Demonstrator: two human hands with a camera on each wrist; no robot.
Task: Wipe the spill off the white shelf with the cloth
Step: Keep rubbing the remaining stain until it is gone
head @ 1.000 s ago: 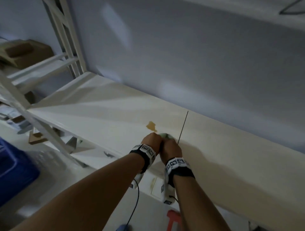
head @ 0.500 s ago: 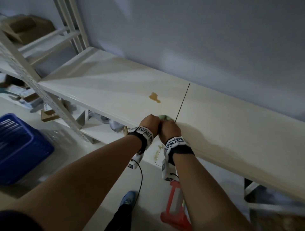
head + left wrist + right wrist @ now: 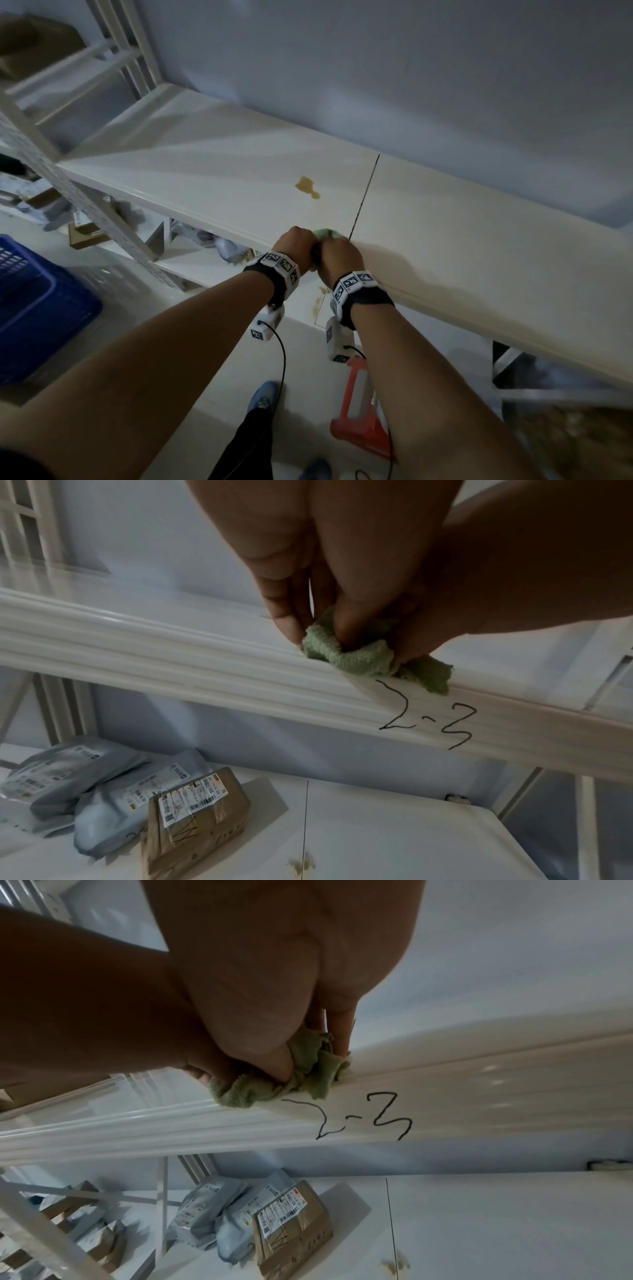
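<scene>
A brownish spill [image 3: 307, 186] lies on the white shelf [image 3: 212, 171], left of a thin seam. Both hands hold a crumpled green cloth [image 3: 325, 234] at the shelf's front edge, nearer to me than the spill. My left hand [image 3: 298, 241] pinches the cloth [image 3: 346, 653] from the left. My right hand [image 3: 337, 255] grips the cloth [image 3: 308, 1069] from the right. The cloth rests on the front lip just above the handwritten mark "2-3" [image 3: 428, 715]. The spill and the cloth are apart.
A lower shelf [image 3: 394, 831] holds grey mail bags [image 3: 68, 772] and a taped brown parcel [image 3: 195, 815], with a small stain [image 3: 301, 865] by its seam. A blue crate [image 3: 30, 308] and a red stool [image 3: 359, 411] stand on the floor. The wall [image 3: 376, 85] rises behind the shelf.
The head view has dropped and pulled back, showing more floor and the lower shelf. Both hands have stayed together on the cloth at the shelf's front edge.
</scene>
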